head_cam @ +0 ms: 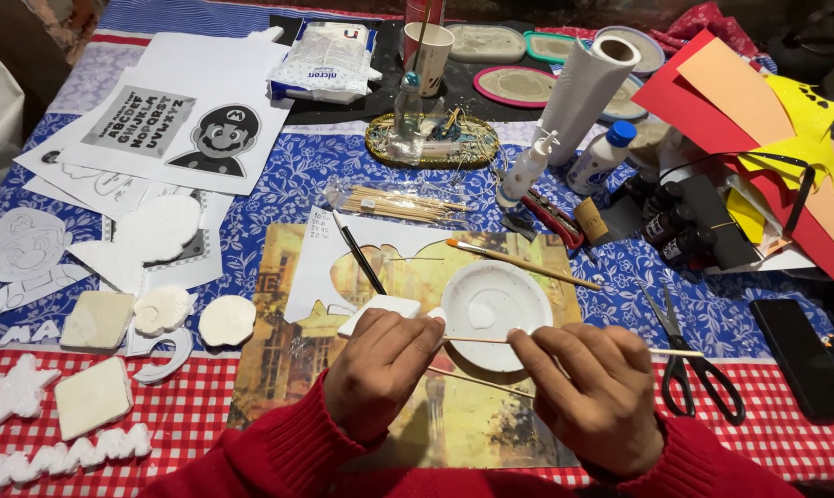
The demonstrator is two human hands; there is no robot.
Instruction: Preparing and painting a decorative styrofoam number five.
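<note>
While both hands worked over the white dish [492, 312] near 6 o'clock of the head view, the left hand [380, 369] and right hand [597, 392] each pinched one thin wooden skewer [477, 340] between closed fingers, stretched level between them just above the dish rim. A second skewer [477, 380] lay below it, across the printed paper mat [288, 369]; whether a hand touched it I couldn't tell.

Progress, judged from the layout: cutting looked mostly done. White foam shapes sat finished at 8–9 o'clock: a star [11, 392], square blocks [92, 397], round pieces [227, 319], a row of cut letters [62, 454]. The dish held only white paint, and the foam looked unpainted, so painting and mounting on sticks seemed still open. A brush [518, 263] rested at the dish's 12 o'clock, and a black pen [357, 254] at 11 o'clock.

Packages and prints:
- Clear bag of skewers [394, 201], centre, 12 o'clock of the dish.
- White soft pack with blue print [327, 60], top centre.
- Black-and-white printed sheet [186, 115] with an alphabet block and a cartoon capped face, 10 o'clock; matching character cutouts [25, 254] at 9 o'clock.
- Paper towel roll [587, 88], 1 o'clock, leaning.
- White glue bottle with blue cap [603, 155] beside a white nozzle bottle [526, 171].
- Small dark paint bottles [680, 231], 2 o'clock.
- Red, orange, yellow card sheets [758, 101], far 2 o'clock.
- Scissors [689, 355] and a dark phone [804, 355], 3 o'clock.

All sat on the table [278, 166] with a blue floral cloth, red check at its near edge.
</note>
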